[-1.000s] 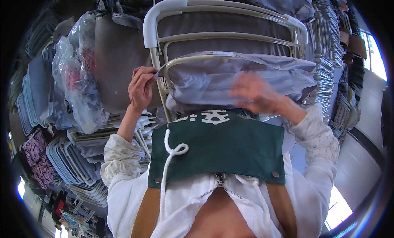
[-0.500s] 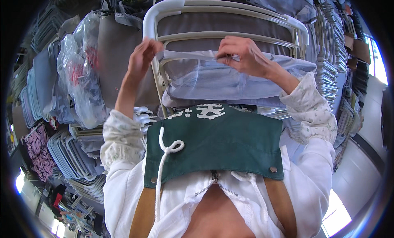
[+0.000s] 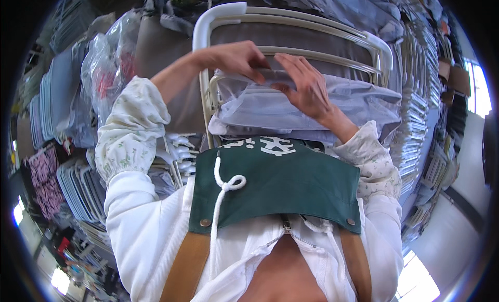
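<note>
"Where was the cloth, relative to the hands?"

"The grey cloth (image 3: 353,96) had its upper edge at the fingertips of both. The rest spread below them and off to the right, over the lower part of the frame (image 3: 306,16)."

"And the grips?"

"The left hand (image 3: 240,60) had its fingers curled down at that edge; I couldn't tell whether they pinched it. The right hand (image 3: 305,88) faced it, fingers nearly straight and thumb apart, with the edge between the two hands. Whether it gripped, I couldn't tell either."

"What edges were around them?"

"The left forearm crossed the frame's left rail. Two cream bars ran beyond the hands, with gaps between, and white corners (image 3: 221,16) capped the far end. The right wrist passed over the cloth, and the green bib (image 3: 275,187) came up close to its near side."

"So where was there room?"

"Mostly to the left, over a flat grey panel (image 3: 161,52), as far as a clear bag (image 3: 112,52)."

"The surface and the room?"

"More grey material lay behind the bars. Stacked frames (image 3: 416,114) stood at the right, others at the left near a pink-and-black cloth (image 3: 44,182). A bright window (image 3: 478,88) showed at the far right."
</note>
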Motion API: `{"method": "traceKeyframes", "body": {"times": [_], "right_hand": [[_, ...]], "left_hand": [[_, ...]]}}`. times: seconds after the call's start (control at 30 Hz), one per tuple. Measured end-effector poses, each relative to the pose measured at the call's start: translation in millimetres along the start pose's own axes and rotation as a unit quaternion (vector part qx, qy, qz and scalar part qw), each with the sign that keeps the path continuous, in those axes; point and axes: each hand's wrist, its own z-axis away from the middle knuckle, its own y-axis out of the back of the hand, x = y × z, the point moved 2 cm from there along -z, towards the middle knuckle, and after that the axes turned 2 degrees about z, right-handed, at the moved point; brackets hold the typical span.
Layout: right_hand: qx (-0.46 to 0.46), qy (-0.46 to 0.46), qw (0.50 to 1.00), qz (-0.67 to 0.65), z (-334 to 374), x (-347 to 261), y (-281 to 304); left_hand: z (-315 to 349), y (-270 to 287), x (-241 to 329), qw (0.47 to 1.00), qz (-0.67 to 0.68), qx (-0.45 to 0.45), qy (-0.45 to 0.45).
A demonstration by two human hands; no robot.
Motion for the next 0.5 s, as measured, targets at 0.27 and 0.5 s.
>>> {"method": "traceKeyframes", "body": {"times": [0.27, 0.5], "right_hand": [[-0.390, -0.122, 0.887, -0.215, -94, -11, -75], [-0.348, 0.046, 0.922, -0.163, -111, -48, -96]], "left_hand": [[119, -33, -37, 0.906, -0.105, 0.408, 0.033], [150, -181, -58, 0.785, -0.168, 0.596, -0.029]]}}
